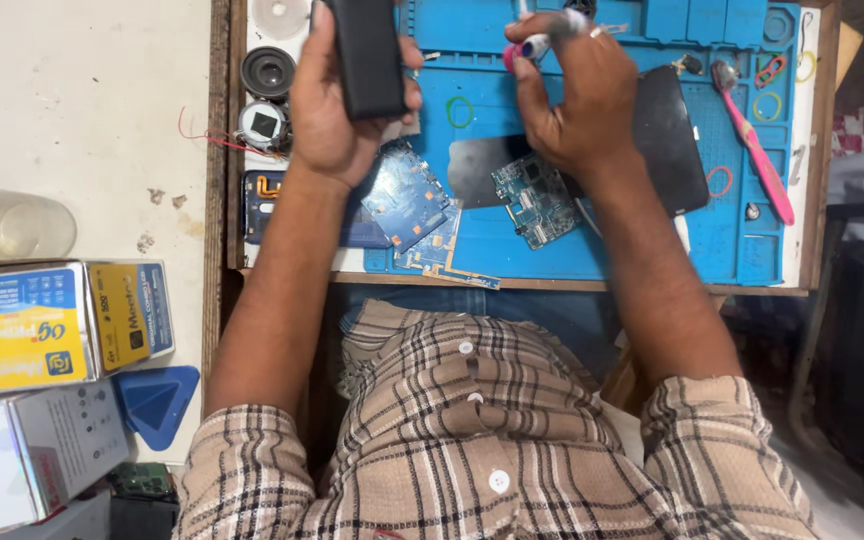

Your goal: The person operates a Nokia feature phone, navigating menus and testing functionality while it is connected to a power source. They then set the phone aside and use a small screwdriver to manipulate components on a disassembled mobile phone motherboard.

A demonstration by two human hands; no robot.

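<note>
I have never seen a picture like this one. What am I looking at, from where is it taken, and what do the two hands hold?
There is one picture, taken by a camera worn on a person's head, looking down at their own arms and checked shirt. No machine is present, only two bare hands.

The left hand grips a flat black rectangular device, held upright above the desk. The right hand holds a thin tool with a pink and white tip; its exact kind is too blurred to tell.

Below them lies a blue work mat with small compartments. On it rest green-blue circuit boards, a dark flat panel, coloured rubber bands and a pink toothbrush. Left of the mat are small round speakers. Further left stand cardboard boxes and a clear plastic cup.
</note>
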